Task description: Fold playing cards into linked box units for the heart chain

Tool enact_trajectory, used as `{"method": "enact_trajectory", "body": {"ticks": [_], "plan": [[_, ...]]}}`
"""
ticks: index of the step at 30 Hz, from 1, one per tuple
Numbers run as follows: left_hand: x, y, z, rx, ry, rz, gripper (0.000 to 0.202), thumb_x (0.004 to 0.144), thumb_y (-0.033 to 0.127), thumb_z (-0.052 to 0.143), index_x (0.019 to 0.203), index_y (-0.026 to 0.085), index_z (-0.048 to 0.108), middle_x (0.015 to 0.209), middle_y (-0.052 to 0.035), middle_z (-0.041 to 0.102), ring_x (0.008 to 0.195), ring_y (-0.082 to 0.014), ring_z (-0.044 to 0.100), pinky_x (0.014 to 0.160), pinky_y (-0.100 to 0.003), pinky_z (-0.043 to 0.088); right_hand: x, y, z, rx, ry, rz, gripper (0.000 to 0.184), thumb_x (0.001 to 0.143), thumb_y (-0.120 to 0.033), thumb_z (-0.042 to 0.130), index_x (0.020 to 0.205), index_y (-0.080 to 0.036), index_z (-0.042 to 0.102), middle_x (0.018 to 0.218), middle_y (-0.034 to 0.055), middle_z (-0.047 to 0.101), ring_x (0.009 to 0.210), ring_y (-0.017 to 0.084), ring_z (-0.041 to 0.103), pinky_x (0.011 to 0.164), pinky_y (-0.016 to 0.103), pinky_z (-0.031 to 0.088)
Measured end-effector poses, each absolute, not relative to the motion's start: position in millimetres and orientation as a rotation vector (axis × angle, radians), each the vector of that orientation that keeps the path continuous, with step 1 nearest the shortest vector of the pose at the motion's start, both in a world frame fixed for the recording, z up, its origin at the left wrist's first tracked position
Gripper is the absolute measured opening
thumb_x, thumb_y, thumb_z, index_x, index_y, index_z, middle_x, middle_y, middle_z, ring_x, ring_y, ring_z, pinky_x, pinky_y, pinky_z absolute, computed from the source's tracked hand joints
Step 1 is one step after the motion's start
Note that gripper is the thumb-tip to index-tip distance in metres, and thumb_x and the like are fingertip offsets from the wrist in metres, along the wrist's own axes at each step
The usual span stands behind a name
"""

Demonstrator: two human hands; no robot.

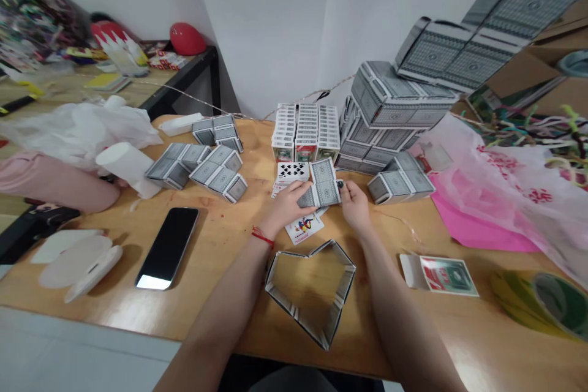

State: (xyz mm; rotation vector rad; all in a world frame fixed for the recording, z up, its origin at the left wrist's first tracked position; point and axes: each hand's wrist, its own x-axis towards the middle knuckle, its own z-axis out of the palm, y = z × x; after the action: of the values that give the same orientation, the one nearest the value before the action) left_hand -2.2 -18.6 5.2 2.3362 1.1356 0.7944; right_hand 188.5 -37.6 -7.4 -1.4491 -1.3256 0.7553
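Between my two hands is a small folded playing-card piece (327, 187) with grey patterned backs outward. My left hand (294, 201) grips its left side, a red string around the wrist. At its right edge, the fingers of my right hand (353, 199) pinch it; a small dark round spot shows at the fingertips. Just behind lies a stack of playing cards (293, 171), spades face up. A joker card (304, 229) rests flat below my left hand. Nearer to me stands a heart-shaped frame of joined cards (342, 294), open in the middle.
Card boxes (305, 128) stand in rows at the back. A tall card-block structure (395, 101) rises at right. Card blocks (215, 168) and a phone (169, 248) are left. An opened card box (448, 275) and yellow tape roll (537, 300) lie right.
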Motion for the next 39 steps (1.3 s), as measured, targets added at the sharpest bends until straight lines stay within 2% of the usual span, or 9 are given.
{"method": "enact_trajectory", "body": {"ticks": [3,7,10,14,19,28,35,37,39], "plan": [[0,-17,8,2.269,1.164,0.843,0.057,0.069,0.033,0.065,0.121,0.022,0.043,0.114,-0.006,0.05,0.109,-0.0202,0.046,0.095,-0.037,0.039,186,-39,-3,-1.395,-1.211,0.935,0.032,0.08,-0.05,0.043,0.067,-0.021,0.045,0.049,-0.0054,0.042,0.041,0.01,0.038,0.042,0.023,0.032],[1,-15,13,2.138,1.2,0.955,0.057,0.067,0.032,0.066,0.12,0.024,0.044,0.12,-0.0068,0.047,0.113,-0.0218,0.044,0.096,-0.04,0.037,184,-39,0,-1.325,-1.139,1.127,0.031,0.074,-0.051,0.053,0.07,-0.021,0.047,0.048,-0.0051,0.049,0.036,0.009,0.042,0.036,0.022,0.034],[4,-15,11,1.925,1.188,1.125,0.043,0.08,0.033,0.052,0.12,0.023,0.042,0.114,-0.0076,0.051,0.105,-0.019,0.05,0.088,-0.036,0.044,184,-39,1,-1.264,-1.09,1.227,0.031,0.072,-0.05,0.056,0.073,-0.02,0.048,0.05,-0.0037,0.055,0.037,0.009,0.048,0.037,0.022,0.038],[7,-12,3,1.625,1.266,1.235,0.031,0.088,0.034,0.034,0.116,0.022,0.041,0.099,-0.0054,0.056,0.079,-0.0136,0.056,0.068,-0.028,0.048,178,-42,2,-1.149,-1.029,1.441,0.031,0.07,-0.046,0.061,0.08,-0.021,0.047,0.057,-0.0022,0.062,0.04,0.011,0.056,0.037,0.021,0.043],[7,-9,0,1.635,1.387,1.311,0.017,0.084,0.029,0.041,0.097,0.019,0.047,0.092,-0.0032,0.055,0.082,-0.0132,0.053,0.073,-0.026,0.044,165,-47,4,-1.019,-0.958,1.709,0.033,0.068,-0.038,0.066,0.084,-0.021,0.043,0.069,0.0022,0.068,0.052,0.015,0.064,0.047,0.027,0.053],[8,-15,3,1.75,1.42,1.251,0.015,0.085,0.027,0.038,0.097,0.02,0.044,0.092,-0.0035,0.054,0.081,-0.0131,0.051,0.073,-0.027,0.043,160,-49,0,-1.039,-0.908,1.659,0.029,0.071,-0.031,0.063,0.084,-0.022,0.038,0.068,0.0006,0.067,0.049,0.015,0.064,0.044,0.026,0.052],[7,-15,-1,1.635,1.275,1.131,0.02,0.085,0.028,0.037,0.105,0.022,0.038,0.088,-0.0004,0.052,0.05,-0.0058,0.044,0.051,-0.022,0.041,162,-48,0,-1.043,-0.919,1.634,0.033,0.07,-0.039,0.063,0.086,-0.023,0.039,0.069,0.0004,0.067,0.049,0.014,0.063,0.044,0.026,0.052],[7,-15,0,1.609,1.275,1.172,0.02,0.084,0.026,0.04,0.104,0.022,0.039,0.091,-0.0013,0.051,0.057,-0.0066,0.047,0.055,-0.022,0.043,164,-48,3,-1.023,-0.906,1.643,0.034,0.069,-0.041,0.064,0.086,-0.023,0.04,0.069,0.0006,0.067,0.049,0.014,0.062,0.045,0.028,0.053],[8,-15,1,1.603,1.293,1.239,0.021,0.083,0.024,0.042,0.103,0.021,0.038,0.095,-0.0027,0.051,0.071,-0.0096,0.051,0.065,-0.024,0.045,164,-48,6,-0.989,-0.875,1.636,0.034,0.069,-0.042,0.063,0.087,-0.023,0.042,0.069,0.0013,0.066,0.051,0.015,0.062,0.045,0.029,0.052]]}}
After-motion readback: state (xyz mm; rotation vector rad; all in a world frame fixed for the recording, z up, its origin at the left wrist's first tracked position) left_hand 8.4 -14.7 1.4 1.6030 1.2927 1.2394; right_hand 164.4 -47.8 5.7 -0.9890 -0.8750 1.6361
